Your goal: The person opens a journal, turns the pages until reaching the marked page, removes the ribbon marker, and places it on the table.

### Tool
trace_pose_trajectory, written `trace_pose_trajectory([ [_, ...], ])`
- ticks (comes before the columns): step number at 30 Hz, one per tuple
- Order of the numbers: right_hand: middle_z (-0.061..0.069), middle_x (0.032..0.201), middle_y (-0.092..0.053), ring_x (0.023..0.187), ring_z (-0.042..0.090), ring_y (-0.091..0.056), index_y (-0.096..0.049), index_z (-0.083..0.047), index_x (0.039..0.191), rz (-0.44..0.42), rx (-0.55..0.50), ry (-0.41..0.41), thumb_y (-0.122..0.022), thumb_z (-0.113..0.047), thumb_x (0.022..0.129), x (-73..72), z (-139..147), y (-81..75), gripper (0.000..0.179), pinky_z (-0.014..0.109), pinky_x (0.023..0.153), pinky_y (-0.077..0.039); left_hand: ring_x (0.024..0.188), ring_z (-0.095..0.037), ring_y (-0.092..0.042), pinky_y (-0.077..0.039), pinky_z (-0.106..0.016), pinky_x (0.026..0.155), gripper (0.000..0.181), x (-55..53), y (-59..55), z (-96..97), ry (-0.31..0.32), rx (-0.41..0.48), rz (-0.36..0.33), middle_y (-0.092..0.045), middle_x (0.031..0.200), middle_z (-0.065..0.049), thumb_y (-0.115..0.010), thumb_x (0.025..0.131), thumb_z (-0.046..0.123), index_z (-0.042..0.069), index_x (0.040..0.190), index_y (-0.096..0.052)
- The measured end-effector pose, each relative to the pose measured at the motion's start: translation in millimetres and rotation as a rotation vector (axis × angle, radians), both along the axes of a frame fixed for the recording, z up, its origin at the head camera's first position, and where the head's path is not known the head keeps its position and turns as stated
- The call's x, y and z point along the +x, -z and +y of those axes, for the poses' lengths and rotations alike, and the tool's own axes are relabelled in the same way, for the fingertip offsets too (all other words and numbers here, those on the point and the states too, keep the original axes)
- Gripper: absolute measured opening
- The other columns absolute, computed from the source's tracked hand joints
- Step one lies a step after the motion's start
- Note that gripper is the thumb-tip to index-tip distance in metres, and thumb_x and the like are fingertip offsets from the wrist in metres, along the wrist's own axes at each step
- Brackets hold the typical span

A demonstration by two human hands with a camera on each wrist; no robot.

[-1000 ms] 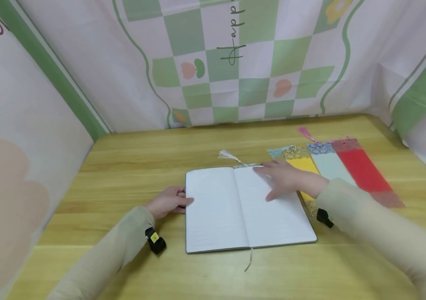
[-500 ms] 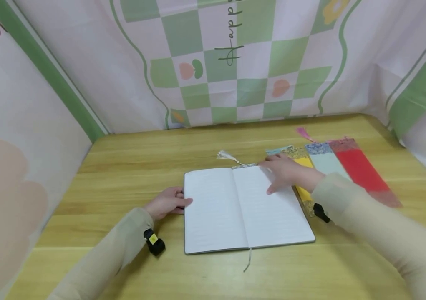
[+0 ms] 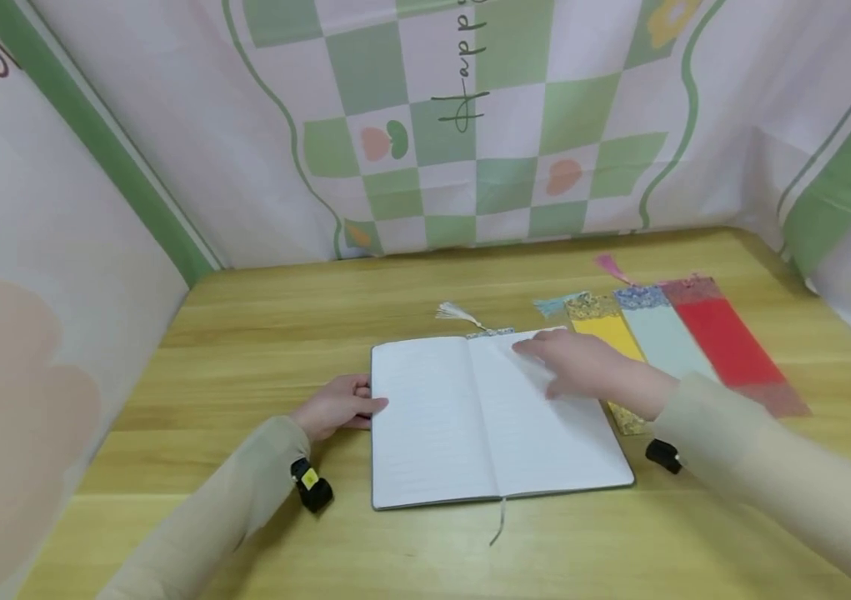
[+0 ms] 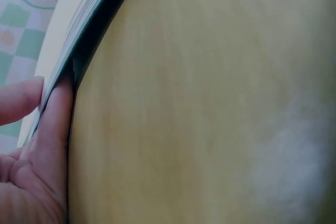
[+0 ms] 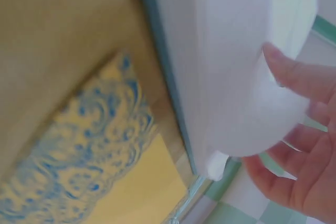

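An open notebook [image 3: 433, 425] with blank-looking pages and a dark cover lies mid-table. At its left edge my left hand [image 3: 335, 406] pinches it, thumb over the page and fingers under the cover, as the left wrist view shows. My right hand [image 3: 578, 362] touches the upper right page with extended fingers. In the right wrist view the page bows up beside the thumb [image 5: 302, 80] and hides some fingertips. A patterned bookmark [image 3: 490, 332] with a white tassel [image 3: 457, 312] sticks out beyond the notebook's top edge; the rest of it is hidden.
Right of the notebook lie a yellow bookmark [image 3: 608, 332], a pale blue-green one [image 3: 665, 333] and a red one [image 3: 728, 337]. Their tassels point to the back. A thin grey ribbon [image 3: 501, 525] hangs from the notebook's spine. Printed cloth [image 3: 470, 167] walls the table's back.
My right hand has drawn back from the notebook's top edge and a little to the right, uncovering part of the top edge. The left hand keeps its hold.
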State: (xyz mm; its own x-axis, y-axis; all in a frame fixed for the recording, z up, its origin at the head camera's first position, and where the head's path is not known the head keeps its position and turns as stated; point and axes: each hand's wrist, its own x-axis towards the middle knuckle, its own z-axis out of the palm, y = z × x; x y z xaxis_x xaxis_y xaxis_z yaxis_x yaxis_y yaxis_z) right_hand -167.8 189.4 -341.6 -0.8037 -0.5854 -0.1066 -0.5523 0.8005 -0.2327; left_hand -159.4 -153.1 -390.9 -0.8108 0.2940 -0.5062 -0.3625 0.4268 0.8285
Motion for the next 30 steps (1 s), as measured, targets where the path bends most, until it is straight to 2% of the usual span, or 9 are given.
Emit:
trace_pose_trajectory([
  [4,0.02,0.124,-0.058,0.114,0.039,-0.054,-0.054,0.0,0.129,-0.09,-0.104,-0.065,-0.077,-0.009,0.076,14.8,6,-3.6,0.059,0.051,0.094,-0.046,0.078,-0.011,-0.05,-0.051,-0.021,0.068,0.03,0.0,0.3,0.9,-0.007,-0.01,-0.001,-0.042,0.078,0.0,-0.059,0.094,0.012,-0.001,0.119,-0.049],
  [7,0.018,0.126,-0.057,0.113,0.034,-0.054,-0.055,-0.001,0.129,-0.177,-0.205,-0.081,-0.074,-0.011,0.081,23.8,11,-5.9,0.053,0.048,0.093,-0.047,0.078,-0.011,-0.051,-0.051,-0.021,0.068,0.029,0.0,-0.1,1.4,-0.014,-0.016,-0.003,-0.043,0.078,0.0,-0.059,0.094,0.012,-0.001,0.118,-0.05],
  [12,0.016,0.134,-0.052,0.113,0.029,-0.054,-0.051,-0.009,0.135,-0.397,-0.391,0.011,-0.066,-0.026,0.089,33.8,10,-15.7,0.051,0.042,0.088,-0.051,0.078,-0.01,-0.052,-0.052,-0.021,0.069,0.032,0.1,-2.0,2.4,-0.021,-0.019,-0.005,-0.046,0.081,0.0,-0.059,0.094,0.011,-0.001,0.122,-0.05],
  [15,0.02,0.143,-0.041,0.122,0.036,-0.048,-0.04,-0.009,0.143,-0.581,-0.557,0.058,-0.055,-0.031,0.096,37.1,4,-19.5,0.054,0.042,0.089,-0.052,0.079,-0.011,-0.052,-0.052,-0.022,0.069,0.033,0.0,-2.3,2.6,-0.017,-0.017,-0.007,-0.047,0.081,-0.001,-0.059,0.094,0.011,-0.001,0.123,-0.049],
  [17,0.021,0.147,-0.034,0.128,0.04,-0.042,-0.033,-0.009,0.146,-0.643,-0.6,0.054,-0.047,-0.031,0.1,39.4,-4,-19.0,0.054,0.046,0.095,-0.048,0.08,-0.01,-0.053,-0.053,-0.022,0.07,0.034,-0.1,-2.1,2.5,-0.015,-0.013,-0.009,-0.049,0.084,-0.001,-0.058,0.094,0.011,-0.001,0.124,-0.049],
  [19,0.02,0.151,-0.028,0.133,0.043,-0.033,-0.029,-0.009,0.148,-0.637,-0.581,0.011,-0.042,-0.031,0.102,41.7,-14,-15.3,0.053,0.052,0.103,-0.039,0.08,-0.01,-0.054,-0.053,-0.022,0.07,0.036,-0.4,-1.7,2.4,-0.014,-0.005,-0.011,-0.052,0.086,-0.002,-0.058,0.094,0.012,-0.002,0.126,-0.049],
  [23,0.017,0.154,-0.024,0.14,0.042,-0.021,-0.031,-0.016,0.148,-0.501,-0.358,-0.088,-0.039,-0.041,0.101,48.1,-35,-6.8,0.053,0.06,0.111,-0.019,0.082,-0.01,-0.056,-0.053,-0.022,0.071,0.038,-1.4,-0.2,1.8,-0.013,0.017,-0.012,-0.059,0.096,-0.005,-0.054,0.096,0.012,-0.003,0.13,-0.047],
  [27,0.019,0.155,-0.019,0.141,0.042,-0.016,-0.037,-0.019,0.146,-0.448,-0.196,-0.151,-0.042,-0.047,0.099,53.6,-51,-0.9,0.055,0.061,0.112,-0.016,0.081,-0.011,-0.059,-0.054,-0.026,0.072,0.039,-1.9,1.4,-0.8,-0.048,0.079,-0.036,-0.061,0.101,-0.008,-0.038,0.104,0.022,-0.005,0.13,-0.046],
  [30,0.019,0.156,-0.016,0.142,0.043,-0.014,-0.041,-0.019,0.144,-0.421,-0.114,-0.174,-0.044,-0.05,0.097,56.6,-59,2.5,0.056,0.062,0.111,-0.016,0.08,-0.012,-0.061,-0.054,-0.028,0.073,0.051,-1.9,1.8,-3.8,-0.065,0.135,-0.058,-0.062,0.103,-0.01,-0.025,0.105,0.034,-0.006,0.129,-0.045],
])
